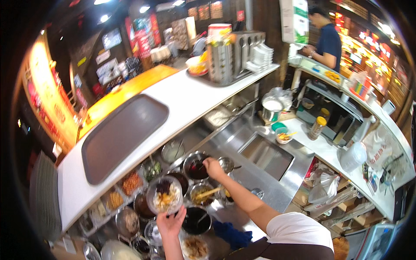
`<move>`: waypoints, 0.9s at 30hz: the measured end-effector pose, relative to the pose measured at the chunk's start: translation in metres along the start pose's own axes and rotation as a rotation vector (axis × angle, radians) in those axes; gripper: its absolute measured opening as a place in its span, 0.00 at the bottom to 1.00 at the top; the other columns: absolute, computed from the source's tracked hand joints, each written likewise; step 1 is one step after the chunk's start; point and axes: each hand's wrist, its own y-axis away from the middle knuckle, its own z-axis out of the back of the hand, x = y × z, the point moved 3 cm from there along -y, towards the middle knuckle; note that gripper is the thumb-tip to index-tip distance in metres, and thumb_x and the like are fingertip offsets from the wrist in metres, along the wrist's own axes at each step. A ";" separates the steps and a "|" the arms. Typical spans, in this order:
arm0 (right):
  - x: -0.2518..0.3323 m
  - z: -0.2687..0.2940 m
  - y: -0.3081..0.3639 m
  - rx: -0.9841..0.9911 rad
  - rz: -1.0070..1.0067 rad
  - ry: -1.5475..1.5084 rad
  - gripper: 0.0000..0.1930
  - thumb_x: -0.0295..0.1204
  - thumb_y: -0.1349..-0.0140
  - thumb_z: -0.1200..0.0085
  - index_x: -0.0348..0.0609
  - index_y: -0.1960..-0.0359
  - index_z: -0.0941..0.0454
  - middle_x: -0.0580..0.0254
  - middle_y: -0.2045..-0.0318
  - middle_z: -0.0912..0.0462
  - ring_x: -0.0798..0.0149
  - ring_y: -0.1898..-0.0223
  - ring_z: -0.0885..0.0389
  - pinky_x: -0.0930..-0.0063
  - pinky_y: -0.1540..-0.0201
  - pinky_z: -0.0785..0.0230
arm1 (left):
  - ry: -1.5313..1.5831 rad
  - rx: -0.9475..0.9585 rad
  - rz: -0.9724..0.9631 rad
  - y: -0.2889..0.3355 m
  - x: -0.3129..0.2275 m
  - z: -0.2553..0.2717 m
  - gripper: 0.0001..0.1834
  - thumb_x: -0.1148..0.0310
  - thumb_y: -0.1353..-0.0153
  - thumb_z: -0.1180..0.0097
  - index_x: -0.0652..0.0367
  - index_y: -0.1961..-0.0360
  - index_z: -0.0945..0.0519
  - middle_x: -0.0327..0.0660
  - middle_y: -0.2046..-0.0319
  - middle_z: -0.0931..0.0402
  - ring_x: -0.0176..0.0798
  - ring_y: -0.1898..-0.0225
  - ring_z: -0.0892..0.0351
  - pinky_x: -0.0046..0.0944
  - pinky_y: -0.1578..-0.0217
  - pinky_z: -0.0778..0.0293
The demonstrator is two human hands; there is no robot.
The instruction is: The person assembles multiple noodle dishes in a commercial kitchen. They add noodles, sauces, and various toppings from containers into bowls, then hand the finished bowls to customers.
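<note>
Two hands: both are mine and both are busy over the metal topping pots below the white counter [195,93].
Head view, left hand: my left hand [170,224] is closed on the near rim of a clear plastic bowl [164,196], fingers curled up under its edge, carrying it above the pots.
Bowl contents: pale rice or noodles with a dark heap and some yellow-orange bits on top; I cannot tell the toppings exactly.
Head view, right hand: my right hand [213,168] is stretched forward to the round steel pot of dark red sauce [196,167], fingers pinched down at its near rim; it looks like I grip a ladle handle, but the handle itself is too small to be sure.
Handling: I judge the bowl light and thin-walled, likely to flex and tip if held by one edge only, so a palm underneath would steady it; the filling is loose and could spill.
Around: a pot with a wooden utensil [202,193] sits just beside the bowl, a pot of dark liquid [197,219] lies near my left wrist, and trays of orange and green toppings [131,182] run along the counter's inner edge.
In the way: my right forearm crosses above the nearer pots.
Further off: a dark tray [123,134] lies on the counter, a steel sink [266,155] sits to the right, and another person [327,41] stands at the far counter.
</note>
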 end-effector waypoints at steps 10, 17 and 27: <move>0.034 0.057 0.004 0.064 0.399 0.187 0.06 0.28 0.44 0.54 0.39 0.70 0.30 0.51 0.72 0.27 0.49 0.69 0.28 0.61 0.67 0.34 | -0.015 -0.039 0.009 -0.017 0.000 -0.009 0.28 0.75 0.57 0.53 0.65 0.50 0.42 0.50 0.49 0.43 0.65 0.48 0.43 0.62 0.48 0.43; 0.022 0.028 0.010 -0.014 0.369 0.115 0.04 0.25 0.44 0.54 0.37 0.69 0.31 0.49 0.72 0.25 0.46 0.70 0.27 0.61 0.68 0.34 | 0.045 -0.068 0.014 -0.018 -0.008 -0.005 0.24 0.76 0.55 0.56 0.66 0.54 0.42 0.49 0.53 0.44 0.65 0.51 0.40 0.62 0.50 0.39; -0.054 0.006 0.007 -0.102 -0.172 -0.100 0.11 0.32 0.40 0.56 0.36 0.70 0.29 0.54 0.80 0.23 0.61 0.80 0.24 0.70 0.75 0.33 | 0.038 -0.122 0.008 -0.036 -0.001 -0.009 0.28 0.78 0.55 0.55 0.64 0.50 0.45 0.48 0.53 0.45 0.63 0.49 0.42 0.61 0.49 0.39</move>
